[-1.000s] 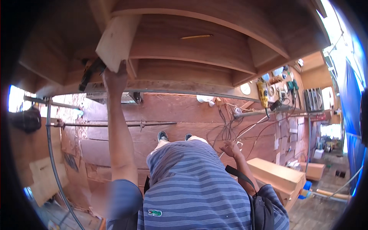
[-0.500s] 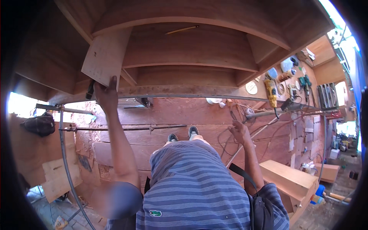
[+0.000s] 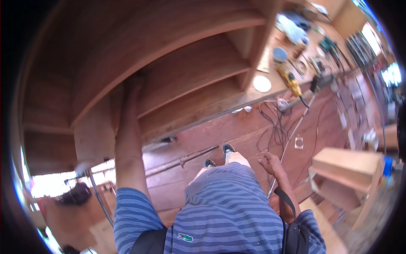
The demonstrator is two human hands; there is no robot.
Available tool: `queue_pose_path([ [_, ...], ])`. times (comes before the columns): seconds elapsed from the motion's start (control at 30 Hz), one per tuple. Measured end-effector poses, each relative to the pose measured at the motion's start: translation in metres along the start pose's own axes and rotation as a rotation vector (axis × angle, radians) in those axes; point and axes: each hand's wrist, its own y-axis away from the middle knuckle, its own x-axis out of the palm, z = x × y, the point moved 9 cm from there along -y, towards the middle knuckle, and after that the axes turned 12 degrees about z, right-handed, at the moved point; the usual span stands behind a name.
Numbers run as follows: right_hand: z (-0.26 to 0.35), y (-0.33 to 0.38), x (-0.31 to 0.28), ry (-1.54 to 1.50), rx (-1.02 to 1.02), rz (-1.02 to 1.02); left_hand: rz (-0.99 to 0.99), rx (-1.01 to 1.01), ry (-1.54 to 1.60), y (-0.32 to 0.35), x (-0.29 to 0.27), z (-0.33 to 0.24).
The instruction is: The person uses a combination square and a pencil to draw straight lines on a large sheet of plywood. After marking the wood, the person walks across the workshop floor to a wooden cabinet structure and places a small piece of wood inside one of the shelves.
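Note:
My left arm reaches up into a compartment of the wooden shelf unit (image 3: 190, 80). In the shadow there, my left hand (image 3: 134, 82) is blurred near the inner board, and its fingers cannot be made out. Beside that forearm a pale wooden panel (image 3: 94, 137) stands in the unit, apart from the hand. Low on the right, my right hand (image 3: 271, 164) hangs above the floor with its fingers apart and nothing in them.
On the bench at the right lie a yellow power tool (image 3: 288, 80), a white disc (image 3: 261, 84) and a green power tool (image 3: 329, 44). Dark cables (image 3: 275, 122) coil on the reddish floor. A wooden box frame (image 3: 347, 169) stands at the right, and a metal pole (image 3: 99, 194) at the left.
My left hand has left the panel's lower edge and gone deeper into the shelf compartment. The view has turned and shifted. The pencil seen earlier in the compartment no longer shows.

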Motion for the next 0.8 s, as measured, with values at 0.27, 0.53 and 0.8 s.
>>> queue_pose_path([
  [0.27, -0.142, 0.126, 0.027, -0.121, 0.521, -0.128, 0.312, -0.113, -0.286, -0.074, 0.068, 0.009],
  [0.53, -0.104, 0.091, 0.046, -0.194, 0.481, 0.087, 0.259, -0.029, -0.368, -0.057, 0.064, -0.002],
  [0.8, -0.046, -0.003, -0.029, -0.082, 0.148, -0.075, 0.057, 0.253, -0.429, 0.050, 0.015, -0.066],
])
